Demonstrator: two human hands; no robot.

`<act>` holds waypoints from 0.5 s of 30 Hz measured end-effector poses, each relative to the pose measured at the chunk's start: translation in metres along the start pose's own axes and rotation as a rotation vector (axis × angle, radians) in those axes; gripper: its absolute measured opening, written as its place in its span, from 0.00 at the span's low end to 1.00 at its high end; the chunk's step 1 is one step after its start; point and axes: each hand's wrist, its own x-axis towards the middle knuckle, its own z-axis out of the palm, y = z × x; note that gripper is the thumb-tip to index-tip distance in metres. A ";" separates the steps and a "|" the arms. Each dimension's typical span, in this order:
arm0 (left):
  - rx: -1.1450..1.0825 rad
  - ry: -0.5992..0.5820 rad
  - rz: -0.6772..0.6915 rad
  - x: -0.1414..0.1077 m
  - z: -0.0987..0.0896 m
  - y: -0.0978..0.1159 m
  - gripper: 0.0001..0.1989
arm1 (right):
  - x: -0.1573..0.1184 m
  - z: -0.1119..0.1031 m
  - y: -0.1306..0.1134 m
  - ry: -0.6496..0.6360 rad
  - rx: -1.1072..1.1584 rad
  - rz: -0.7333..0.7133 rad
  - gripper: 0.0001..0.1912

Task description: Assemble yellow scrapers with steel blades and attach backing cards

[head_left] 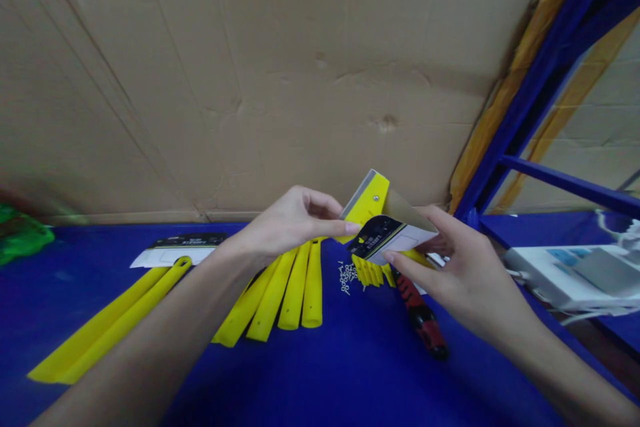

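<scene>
A yellow plastic scraper head with a metal blade edge (367, 200) is up in front of me, with a black-and-white card sleeve (393, 233) fitted over part of it. My left hand (295, 220) pinches the scraper and the card's near corner between thumb and fingertips. My right hand (445, 267) grips the card from the other side, fingers behind it and thumb below. Below my hands, several yellow plastic handles (295, 293) lie fanned out on the blue table (105, 320), partly hidden by my left forearm.
Loose small screws (346, 277) lie in a heap next to a red-and-black screwdriver (423, 319). Further yellow handles (115, 323) and a white-and-black card (175, 252) are at the left. A white device (575, 277) and a blue metal rack (545, 80) stand right, before a cardboard wall (300, 80).
</scene>
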 end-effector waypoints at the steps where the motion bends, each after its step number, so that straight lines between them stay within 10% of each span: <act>1: -0.001 -0.006 0.018 0.001 0.002 -0.001 0.03 | 0.003 0.000 -0.003 -0.023 0.058 0.017 0.15; 15: -0.106 0.091 0.178 0.006 0.004 -0.008 0.10 | 0.019 0.021 -0.011 -0.050 0.760 0.400 0.18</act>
